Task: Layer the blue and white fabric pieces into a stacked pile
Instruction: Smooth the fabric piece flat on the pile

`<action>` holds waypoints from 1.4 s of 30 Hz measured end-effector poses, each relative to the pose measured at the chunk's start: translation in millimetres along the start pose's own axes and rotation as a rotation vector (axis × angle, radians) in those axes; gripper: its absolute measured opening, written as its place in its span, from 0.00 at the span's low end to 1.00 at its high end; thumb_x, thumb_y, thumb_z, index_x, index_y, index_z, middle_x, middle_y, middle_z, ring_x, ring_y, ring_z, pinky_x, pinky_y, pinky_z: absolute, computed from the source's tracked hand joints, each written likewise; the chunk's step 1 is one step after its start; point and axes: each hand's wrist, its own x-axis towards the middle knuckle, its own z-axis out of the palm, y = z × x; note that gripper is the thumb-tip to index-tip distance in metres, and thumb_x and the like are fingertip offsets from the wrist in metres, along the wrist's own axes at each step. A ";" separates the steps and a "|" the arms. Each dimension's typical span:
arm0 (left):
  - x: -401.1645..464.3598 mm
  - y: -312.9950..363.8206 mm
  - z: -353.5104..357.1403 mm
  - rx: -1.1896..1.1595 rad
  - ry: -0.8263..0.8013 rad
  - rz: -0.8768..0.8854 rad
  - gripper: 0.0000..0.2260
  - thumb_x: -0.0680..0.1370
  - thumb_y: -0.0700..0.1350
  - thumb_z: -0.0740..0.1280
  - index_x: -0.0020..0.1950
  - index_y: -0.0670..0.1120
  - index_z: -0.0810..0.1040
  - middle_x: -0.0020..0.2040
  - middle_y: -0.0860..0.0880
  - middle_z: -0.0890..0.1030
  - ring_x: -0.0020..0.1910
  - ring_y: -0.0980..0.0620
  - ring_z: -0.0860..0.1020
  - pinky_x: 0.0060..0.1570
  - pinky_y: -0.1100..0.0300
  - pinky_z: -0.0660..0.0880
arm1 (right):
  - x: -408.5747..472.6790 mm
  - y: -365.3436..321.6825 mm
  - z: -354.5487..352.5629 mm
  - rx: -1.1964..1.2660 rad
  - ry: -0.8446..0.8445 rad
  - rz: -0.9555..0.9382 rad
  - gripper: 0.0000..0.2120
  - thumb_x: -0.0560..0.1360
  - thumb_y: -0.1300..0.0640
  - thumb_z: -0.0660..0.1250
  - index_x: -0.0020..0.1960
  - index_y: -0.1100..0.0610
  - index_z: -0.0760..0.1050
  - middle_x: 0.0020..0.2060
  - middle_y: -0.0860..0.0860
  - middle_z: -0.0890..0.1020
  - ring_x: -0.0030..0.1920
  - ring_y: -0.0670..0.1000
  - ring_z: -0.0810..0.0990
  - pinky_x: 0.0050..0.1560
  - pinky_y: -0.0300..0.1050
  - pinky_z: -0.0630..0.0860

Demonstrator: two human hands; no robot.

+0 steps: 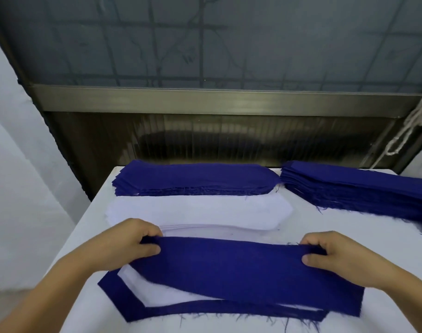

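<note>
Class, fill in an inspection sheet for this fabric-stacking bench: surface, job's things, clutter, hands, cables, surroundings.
Surface: white table, loose blue threads near its front edge.
Job's things: blue piece held over a white piece that lies on a bottom blue piece; white stack and blue stack behind; second blue stack at right.
Clutter: nothing seen.
Hands: left hand and right hand each pinch an end of the blue piece.
Cables: pale cord hanging far right.
Surroundings: dark panel wall, metal rail.
</note>
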 end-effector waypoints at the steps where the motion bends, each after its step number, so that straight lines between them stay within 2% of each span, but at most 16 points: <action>1: 0.6 2.9 0.2 -0.005 0.027 -0.003 0.08 0.79 0.48 0.66 0.47 0.64 0.77 0.47 0.66 0.80 0.48 0.67 0.77 0.48 0.73 0.74 | 0.4 0.2 2.2 0.002 0.043 -0.004 0.06 0.79 0.56 0.66 0.45 0.50 0.80 0.43 0.46 0.85 0.43 0.47 0.83 0.45 0.43 0.80; 5: -2.8 10.2 0.2 0.054 0.345 0.001 0.09 0.78 0.46 0.67 0.50 0.62 0.77 0.47 0.66 0.77 0.47 0.64 0.77 0.45 0.74 0.73 | -2.6 -0.1 9.2 -0.018 0.402 -0.131 0.10 0.77 0.60 0.67 0.43 0.46 0.78 0.41 0.43 0.83 0.41 0.46 0.81 0.41 0.40 0.77; 7: -11.9 9.1 6.0 0.120 0.524 0.085 0.10 0.75 0.42 0.71 0.50 0.58 0.80 0.46 0.65 0.76 0.45 0.62 0.77 0.45 0.73 0.73 | -10.1 3.0 17.3 -0.182 0.575 -0.289 0.13 0.75 0.64 0.70 0.43 0.45 0.77 0.44 0.40 0.80 0.45 0.44 0.79 0.42 0.33 0.73; 9: -24.3 2.6 18.7 0.226 0.590 0.174 0.12 0.70 0.38 0.75 0.47 0.54 0.83 0.45 0.61 0.78 0.43 0.61 0.77 0.44 0.71 0.73 | -18.3 9.6 32.3 -0.370 0.610 -0.432 0.17 0.68 0.69 0.74 0.45 0.47 0.78 0.45 0.38 0.79 0.47 0.40 0.77 0.47 0.29 0.70; 12: -36.8 -12.5 49.3 0.342 0.523 0.270 0.13 0.65 0.36 0.75 0.44 0.51 0.85 0.45 0.56 0.80 0.43 0.61 0.75 0.44 0.69 0.72 | -20.6 34.6 61.3 -0.549 0.519 -0.506 0.21 0.57 0.71 0.80 0.44 0.52 0.82 0.45 0.42 0.81 0.47 0.40 0.75 0.50 0.33 0.71; 14: -40.9 -18.8 69.1 0.375 0.464 0.284 0.11 0.63 0.40 0.70 0.43 0.51 0.85 0.44 0.56 0.80 0.40 0.59 0.78 0.43 0.67 0.72 | -20.8 47.0 75.6 -0.625 0.514 -0.589 0.08 0.66 0.62 0.76 0.42 0.52 0.83 0.44 0.43 0.82 0.47 0.40 0.75 0.49 0.36 0.72; 15: -42.2 -21.3 76.2 0.375 0.450 0.280 0.10 0.66 0.43 0.67 0.43 0.51 0.86 0.44 0.56 0.81 0.40 0.59 0.79 0.43 0.67 0.72 | -20.6 51.5 78.7 -0.639 0.525 -0.608 0.06 0.75 0.56 0.68 0.42 0.52 0.83 0.43 0.44 0.82 0.48 0.40 0.75 0.49 0.36 0.72; 17: -43.2 -22.9 82.6 0.348 0.466 0.277 0.13 0.70 0.47 0.61 0.43 0.52 0.86 0.45 0.57 0.82 0.42 0.61 0.78 0.44 0.68 0.72 | -19.7 54.2 81.9 -0.625 0.550 -0.612 0.25 0.83 0.49 0.49 0.43 0.52 0.83 0.44 0.44 0.82 0.48 0.40 0.75 0.49 0.36 0.73; 19: -43.5 -21.6 82.2 0.345 0.487 0.286 0.15 0.71 0.48 0.59 0.42 0.52 0.86 0.46 0.57 0.83 0.44 0.62 0.77 0.46 0.69 0.72 | -20.7 54.3 81.4 -0.624 0.560 -0.588 0.30 0.83 0.47 0.45 0.43 0.51 0.84 0.45 0.44 0.82 0.48 0.40 0.75 0.48 0.36 0.73; 22: -44.3 -16.6 79.7 0.351 0.472 0.303 0.15 0.70 0.48 0.58 0.41 0.53 0.86 0.45 0.58 0.83 0.43 0.62 0.79 0.46 0.70 0.72 | -21.5 52.5 81.3 -0.617 0.544 -0.580 0.29 0.83 0.47 0.45 0.43 0.51 0.84 0.44 0.42 0.82 0.46 0.40 0.78 0.47 0.35 0.74; 25: -45.5 -14.8 81.0 0.318 0.436 0.303 0.15 0.70 0.48 0.59 0.41 0.53 0.86 0.45 0.59 0.83 0.44 0.64 0.79 0.46 0.72 0.73 | -21.9 49.1 81.1 -0.600 0.501 -0.568 0.16 0.77 0.51 0.57 0.41 0.50 0.83 0.43 0.42 0.82 0.44 0.41 0.80 0.45 0.33 0.75; 28: -47.3 -16.6 81.0 0.274 0.384 0.265 0.07 0.67 0.47 0.72 0.44 0.53 0.86 0.48 0.60 0.82 0.48 0.65 0.78 0.48 0.74 0.72 | -24.5 44.1 77.1 -0.614 0.458 -0.523 0.06 0.68 0.53 0.67 0.40 0.50 0.83 0.43 0.41 0.81 0.44 0.39 0.77 0.43 0.31 0.74; 30: -49.6 -18.6 80.9 0.221 0.362 0.231 0.10 0.69 0.56 0.72 0.46 0.55 0.85 0.50 0.63 0.80 0.49 0.67 0.77 0.50 0.75 0.70 | -27.2 42.1 73.6 -0.604 0.417 -0.496 0.05 0.67 0.48 0.73 0.41 0.47 0.81 0.44 0.38 0.80 0.43 0.37 0.76 0.43 0.29 0.72; 33: -48.0 -19.8 81.8 0.120 0.413 0.211 0.17 0.73 0.67 0.61 0.47 0.58 0.84 0.51 0.68 0.77 0.53 0.71 0.73 0.53 0.77 0.67 | -25.5 37.4 70.2 -0.595 0.407 -0.462 0.09 0.72 0.40 0.66 0.41 0.43 0.79 0.42 0.35 0.77 0.42 0.35 0.75 0.43 0.29 0.70; 38: -38.9 -22.6 73.7 0.223 0.387 0.191 0.08 0.73 0.58 0.63 0.40 0.58 0.79 0.43 0.65 0.76 0.43 0.67 0.73 0.43 0.70 0.72 | -13.5 38.4 66.0 -0.668 0.428 -0.314 0.14 0.67 0.50 0.77 0.34 0.46 0.71 0.33 0.38 0.72 0.32 0.39 0.71 0.33 0.32 0.68; 42: -21.1 -19.0 60.8 0.215 0.376 0.115 0.07 0.76 0.50 0.69 0.38 0.56 0.77 0.38 0.63 0.75 0.39 0.64 0.73 0.39 0.65 0.73 | 2.3 36.5 43.5 -0.708 0.426 -0.112 0.13 0.78 0.44 0.60 0.36 0.46 0.66 0.36 0.42 0.72 0.37 0.42 0.72 0.37 0.35 0.68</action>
